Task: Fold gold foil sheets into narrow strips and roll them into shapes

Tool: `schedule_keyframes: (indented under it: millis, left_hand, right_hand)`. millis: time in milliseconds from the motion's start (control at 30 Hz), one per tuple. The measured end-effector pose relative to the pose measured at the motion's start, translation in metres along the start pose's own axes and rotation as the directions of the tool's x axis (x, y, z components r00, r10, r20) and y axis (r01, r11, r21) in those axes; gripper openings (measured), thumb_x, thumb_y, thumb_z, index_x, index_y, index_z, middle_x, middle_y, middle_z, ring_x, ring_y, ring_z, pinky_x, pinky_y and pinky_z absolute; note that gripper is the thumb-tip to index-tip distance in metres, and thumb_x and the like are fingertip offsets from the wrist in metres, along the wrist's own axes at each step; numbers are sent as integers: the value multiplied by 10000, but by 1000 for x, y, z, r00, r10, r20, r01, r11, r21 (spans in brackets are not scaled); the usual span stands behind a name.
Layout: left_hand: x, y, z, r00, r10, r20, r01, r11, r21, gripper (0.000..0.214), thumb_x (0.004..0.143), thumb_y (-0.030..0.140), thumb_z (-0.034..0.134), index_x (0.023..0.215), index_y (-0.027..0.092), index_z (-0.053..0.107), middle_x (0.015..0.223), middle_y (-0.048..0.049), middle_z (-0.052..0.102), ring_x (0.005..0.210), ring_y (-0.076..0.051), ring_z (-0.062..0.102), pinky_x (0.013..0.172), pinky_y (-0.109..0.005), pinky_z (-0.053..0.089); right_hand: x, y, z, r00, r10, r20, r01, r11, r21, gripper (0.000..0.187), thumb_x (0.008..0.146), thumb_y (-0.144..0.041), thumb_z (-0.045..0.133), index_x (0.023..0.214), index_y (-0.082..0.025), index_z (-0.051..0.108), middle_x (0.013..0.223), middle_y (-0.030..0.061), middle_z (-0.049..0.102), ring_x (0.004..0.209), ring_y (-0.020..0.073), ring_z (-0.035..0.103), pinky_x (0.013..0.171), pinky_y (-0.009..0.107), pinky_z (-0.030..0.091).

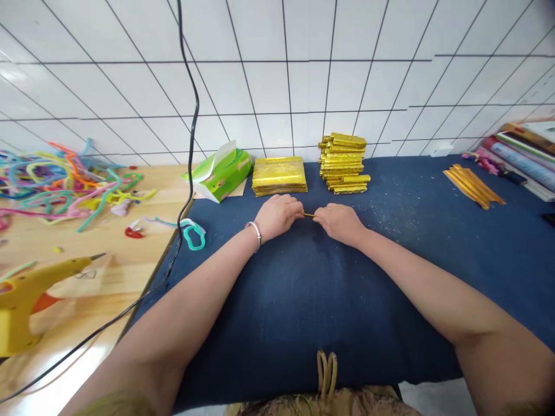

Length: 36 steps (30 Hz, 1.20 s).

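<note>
My left hand (277,215) and my right hand (340,222) rest close together on a dark blue cloth (303,289), fingers curled. Between them they pinch a thin strip of gold foil paper (309,215), of which only a short piece shows. A silver bracelet (255,234) circles my left wrist. Just beyond my hands lie a flat stack of gold foil sheets (278,175) and a taller pile of folded gold pieces (344,163).
A green tissue pack (221,173) sits left of the stacks. Coloured pipe cleaners (65,179) cover the wooden table's far left, with a yellow glue gun (30,297) and its black cable (186,150) nearer. Gold strips (473,186) and books (524,156) lie right, by the tiled wall.
</note>
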<state>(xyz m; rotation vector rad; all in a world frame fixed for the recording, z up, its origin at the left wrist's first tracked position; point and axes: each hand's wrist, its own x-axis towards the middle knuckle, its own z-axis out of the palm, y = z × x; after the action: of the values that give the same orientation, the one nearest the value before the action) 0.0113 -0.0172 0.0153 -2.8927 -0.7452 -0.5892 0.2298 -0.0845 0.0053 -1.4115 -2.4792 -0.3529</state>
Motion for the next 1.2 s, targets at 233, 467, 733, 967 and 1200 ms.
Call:
schedule_keyframes:
  millis: [233, 467, 733, 967, 1200]
  left_hand:
    - [-5, -13, 5, 1000, 17, 14, -16, 994, -112, 248, 943, 260, 411, 1034, 192, 631, 903, -62, 649, 881, -168, 585, 773, -288, 430]
    - [-6, -14, 3, 999, -33, 27, 34, 999, -40, 243, 939, 269, 416, 1015, 189, 633, 900, -60, 648, 867, -166, 599, 778, -279, 443]
    - [-9, -17, 2, 990, -101, 97, 105, 994, -35, 250, 950, 294, 393, 1041, 193, 603, 975, -46, 652, 931, -169, 601, 792, -262, 449]
    - [-10, -17, -2, 985, -123, 122, 129, 991, -40, 251, 948, 292, 395, 1049, 199, 605, 979, -36, 663, 936, -154, 606, 793, -247, 441]
    - [-10, -19, -3, 986, -107, 126, 113, 993, -36, 253, 953, 305, 395, 1052, 200, 602, 964, -28, 670, 880, -149, 611, 751, -244, 424]
  right_hand:
    - [-2, -2, -2, 1000, 4, 20, -5, 1000, 21, 257, 959, -256, 361, 1034, -208, 602, 864, 58, 681, 809, 187, 574, 622, 298, 331]
    - [-3, 0, -1, 1000, 18, 20, -18, 1000, 15, 294, 969, -271, 337, 1108, -194, 584, 933, 78, 687, 850, 186, 594, 660, 290, 364]
    - [-5, -2, -3, 988, 122, 91, -124, 992, 19, 320, 980, -300, 298, 1059, -187, 587, 911, 66, 690, 852, 177, 616, 686, 275, 376]
    - [-5, 1, -1, 993, 104, 48, -106, 993, 55, 316, 973, -270, 320, 1165, -196, 559, 1012, 69, 689, 932, 174, 612, 746, 274, 391]
    - [-6, -4, -1, 990, 137, 35, -138, 990, 4, 321, 976, -322, 316, 1154, -215, 562, 908, 40, 711, 805, 164, 643, 645, 270, 349]
